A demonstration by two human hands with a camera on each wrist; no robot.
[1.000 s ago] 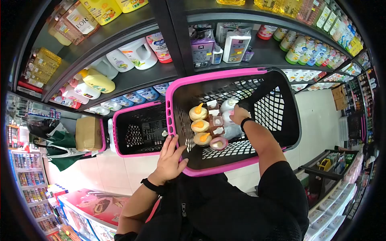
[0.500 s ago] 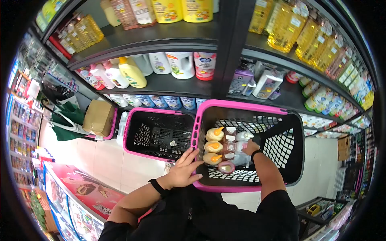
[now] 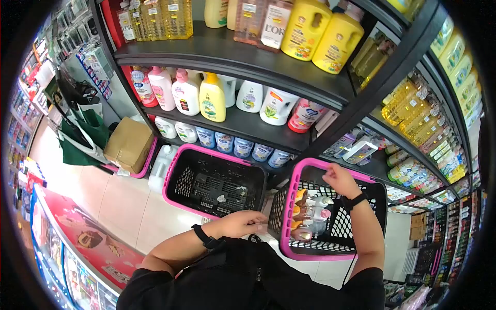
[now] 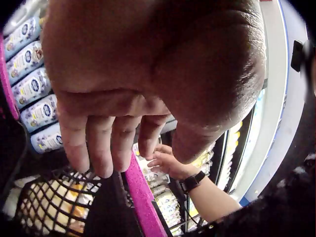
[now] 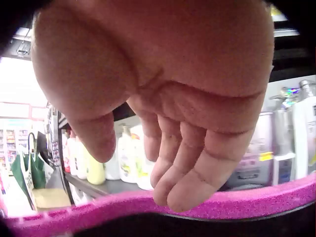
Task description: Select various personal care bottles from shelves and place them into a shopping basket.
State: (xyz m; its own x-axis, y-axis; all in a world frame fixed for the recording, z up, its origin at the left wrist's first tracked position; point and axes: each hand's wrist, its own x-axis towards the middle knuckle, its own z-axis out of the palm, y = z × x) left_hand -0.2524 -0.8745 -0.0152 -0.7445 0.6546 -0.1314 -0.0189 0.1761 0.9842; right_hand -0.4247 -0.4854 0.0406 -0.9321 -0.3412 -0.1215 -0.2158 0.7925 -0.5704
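My right hand (image 3: 341, 180) hovers over the far rim of a black basket (image 3: 293, 188) with a pink rim, its fingers loosely bent and holding nothing. In the right wrist view the fingertips (image 5: 177, 200) overlap the pink rim. My left hand (image 3: 242, 223) is beside the basket's left side, fingers extended and thumb apart, with nothing in its grasp. Inside the basket stand several bottles: some with orange pump tops (image 3: 299, 196), a white-topped bottle (image 3: 324, 200) and a pink-topped one (image 3: 324, 213). The left wrist view shows the basket's mesh side (image 4: 59, 197) below that hand.
A second pink-rimmed black basket (image 3: 168, 183) stands to the left, with a white jug (image 3: 161, 168) and a cardboard box (image 3: 130, 143) beyond it. Dark shelves (image 3: 258, 114) of detergent bottles rise ahead. A red-and-pink display counter (image 3: 90, 232) stands at lower left.
My right hand has risen from the bottles to above the basket's far rim. The left hand has come off the basket's left rim. The view has swung left.
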